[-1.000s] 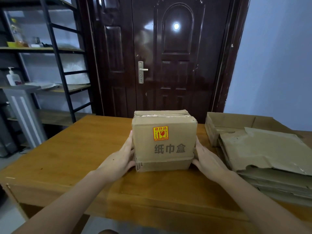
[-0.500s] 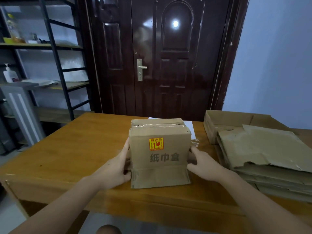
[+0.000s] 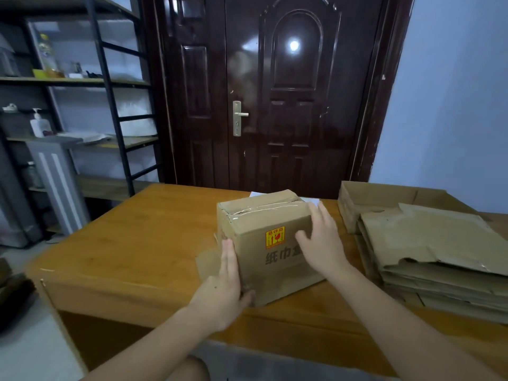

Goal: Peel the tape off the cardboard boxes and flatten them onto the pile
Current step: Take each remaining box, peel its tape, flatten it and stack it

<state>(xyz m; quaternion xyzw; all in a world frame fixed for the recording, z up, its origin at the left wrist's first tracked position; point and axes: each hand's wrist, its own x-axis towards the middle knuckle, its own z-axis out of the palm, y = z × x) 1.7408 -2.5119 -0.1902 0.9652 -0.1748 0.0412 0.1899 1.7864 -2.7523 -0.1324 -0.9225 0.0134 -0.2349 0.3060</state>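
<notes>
A taped cardboard box (image 3: 255, 235) with a yellow-red sticker stands on the wooden table (image 3: 137, 243), turned so one corner faces me. Clear tape (image 3: 264, 209) runs across its top. My left hand (image 3: 224, 287) grips the box's near left corner, fingers flat along the side and thumb under the front edge. My right hand (image 3: 320, 240) lies against the front right face with fingers spread, reaching up to the top edge. A pile of flattened boxes (image 3: 439, 257) lies on the table to the right.
An open cardboard tray (image 3: 379, 199) sits behind the pile. White paper (image 3: 257, 194) peeks out behind the box. A dark door (image 3: 275, 105) is beyond the table, metal shelving (image 3: 110, 105) at left. Bare tabletop stretches to the left of the box.
The box has been pulled nearer and rotated, corner toward me. My left hand slid to the near corner. My right hand shifted from the right side onto the front face.
</notes>
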